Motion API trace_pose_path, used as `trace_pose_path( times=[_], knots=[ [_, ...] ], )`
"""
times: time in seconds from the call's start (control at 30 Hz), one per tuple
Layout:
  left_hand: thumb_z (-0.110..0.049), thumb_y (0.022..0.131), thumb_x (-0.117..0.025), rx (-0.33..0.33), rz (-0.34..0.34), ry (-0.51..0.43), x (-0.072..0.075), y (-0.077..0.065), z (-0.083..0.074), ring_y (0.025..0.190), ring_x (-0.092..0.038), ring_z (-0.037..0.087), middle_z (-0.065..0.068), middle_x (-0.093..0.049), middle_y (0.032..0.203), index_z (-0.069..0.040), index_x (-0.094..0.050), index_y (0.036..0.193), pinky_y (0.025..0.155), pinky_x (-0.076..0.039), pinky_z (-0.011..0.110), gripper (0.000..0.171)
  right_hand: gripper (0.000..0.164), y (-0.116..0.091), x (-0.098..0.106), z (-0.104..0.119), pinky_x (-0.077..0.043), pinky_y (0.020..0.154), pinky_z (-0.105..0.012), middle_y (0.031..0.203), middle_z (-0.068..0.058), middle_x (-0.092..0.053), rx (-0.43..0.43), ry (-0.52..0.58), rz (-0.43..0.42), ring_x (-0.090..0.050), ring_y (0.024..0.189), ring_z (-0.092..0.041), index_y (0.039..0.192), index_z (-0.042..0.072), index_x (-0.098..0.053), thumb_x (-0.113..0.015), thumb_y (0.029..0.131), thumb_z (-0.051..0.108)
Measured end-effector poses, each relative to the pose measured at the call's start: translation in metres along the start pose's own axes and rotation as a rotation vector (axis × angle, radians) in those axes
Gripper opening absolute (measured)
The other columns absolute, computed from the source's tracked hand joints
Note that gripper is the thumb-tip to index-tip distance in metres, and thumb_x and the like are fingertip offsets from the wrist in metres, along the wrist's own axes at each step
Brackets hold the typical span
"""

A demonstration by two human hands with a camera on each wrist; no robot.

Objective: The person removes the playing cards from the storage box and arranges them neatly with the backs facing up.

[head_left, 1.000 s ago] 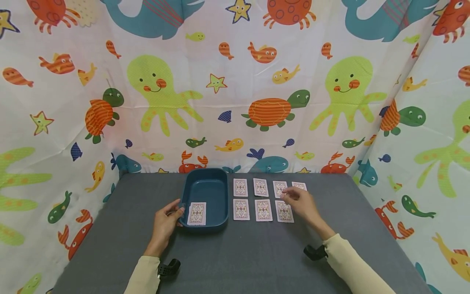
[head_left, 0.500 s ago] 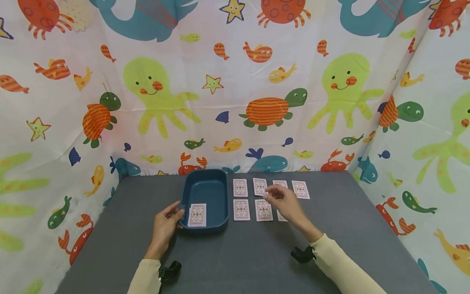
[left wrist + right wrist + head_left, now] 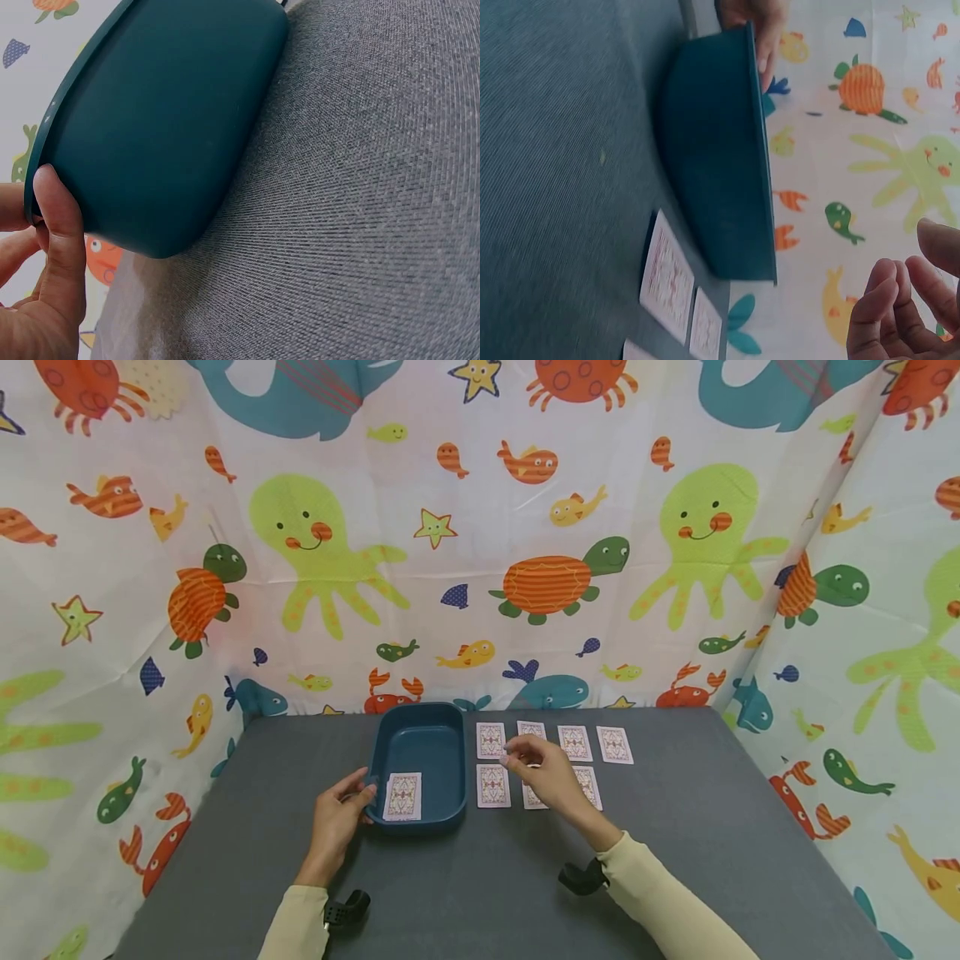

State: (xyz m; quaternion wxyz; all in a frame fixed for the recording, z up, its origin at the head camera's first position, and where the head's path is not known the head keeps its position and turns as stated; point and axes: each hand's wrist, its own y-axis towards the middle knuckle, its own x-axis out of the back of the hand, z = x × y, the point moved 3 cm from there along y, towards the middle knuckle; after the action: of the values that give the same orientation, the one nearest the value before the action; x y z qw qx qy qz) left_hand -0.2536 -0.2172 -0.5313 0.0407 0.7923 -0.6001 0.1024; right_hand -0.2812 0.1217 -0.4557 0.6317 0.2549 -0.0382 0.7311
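My left hand (image 3: 337, 822) grips the near left corner of a dark teal plastic tub (image 3: 442, 760), its thumb outside the wall and fingers at the rim in the left wrist view. A playing card (image 3: 403, 796) lies face down in the tub's near left part, the edge of another showing beneath it. My right hand (image 3: 551, 777) hovers over the laid-out cards, fingers loosely bent. In the right wrist view a gap shows between its thumb and fingers (image 3: 881, 300), with nothing held. It partly covers a back-row card (image 3: 531, 728) and a front-row card (image 3: 534, 798).
Several face-down cards with patterned backs lie in two rows right of the tub, among them a far right card (image 3: 615, 745) and a near left card (image 3: 493, 786). The grey cloth-covered table (image 3: 465, 893) ends at a sea-animal print curtain (image 3: 480, 610).
My right hand has moved left from the far right card across the rows toward the tub, uncovering that card. My left hand stays on the tub.
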Motion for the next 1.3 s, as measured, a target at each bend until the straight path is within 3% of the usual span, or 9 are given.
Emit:
trace_pose_path(
  times=[0.17, 0.43, 0.9, 1.3],
  knots=[
    [-0.016, 0.095, -0.065, 0.006, -0.004, -0.005, 0.0, 0.0, 0.0, 0.086, -0.06, 0.026, 0.012, -0.052, 0.112, -0.013, -0.057, 0.138, 0.059, -0.057, 0.032, 0.043, 0.017, 0.002, -0.014, 0.009, -0.05, 0.07, -0.021, 0.09, -0.005, -0.065, 0.016, 0.015, 0.011, -0.06, 0.081, -0.017, 0.106, 0.015, -0.07, -0.072, 0.09, 0.021],
    [-0.016, 0.095, -0.065, 0.016, -0.004, -0.015, -0.001, 0.0, -0.001, 0.08, -0.058, 0.018, 0.014, -0.053, 0.113, -0.012, -0.059, 0.136, 0.057, -0.056, 0.029, 0.042, 0.021, 0.007, -0.034, 0.019, -0.049, 0.066, -0.021, 0.09, -0.005, -0.065, 0.023, 0.048, 0.059, -0.06, 0.079, -0.016, 0.109, 0.01, -0.069, -0.071, 0.091, 0.02],
    [-0.015, 0.095, -0.065, 0.013, -0.007, 0.002, -0.001, -0.001, -0.005, 0.084, -0.059, 0.023, 0.014, -0.053, 0.114, -0.012, -0.057, 0.137, 0.06, -0.058, 0.033, 0.043, 0.022, 0.025, -0.067, 0.038, -0.054, 0.079, -0.026, 0.096, -0.003, -0.066, 0.047, 0.084, 0.142, -0.063, 0.089, -0.016, 0.11, 0.018, -0.068, -0.071, 0.091, 0.028],
    [-0.016, 0.096, -0.064, 0.005, -0.004, 0.015, -0.001, -0.001, -0.003, 0.087, -0.06, 0.026, 0.015, -0.053, 0.115, -0.011, -0.056, 0.138, 0.06, -0.058, 0.033, 0.043, 0.027, 0.041, -0.101, 0.034, -0.054, 0.083, -0.029, 0.109, -0.004, -0.067, -0.029, 0.053, 0.214, -0.062, 0.098, -0.015, 0.114, 0.019, -0.067, -0.072, 0.09, 0.031]
  ],
)
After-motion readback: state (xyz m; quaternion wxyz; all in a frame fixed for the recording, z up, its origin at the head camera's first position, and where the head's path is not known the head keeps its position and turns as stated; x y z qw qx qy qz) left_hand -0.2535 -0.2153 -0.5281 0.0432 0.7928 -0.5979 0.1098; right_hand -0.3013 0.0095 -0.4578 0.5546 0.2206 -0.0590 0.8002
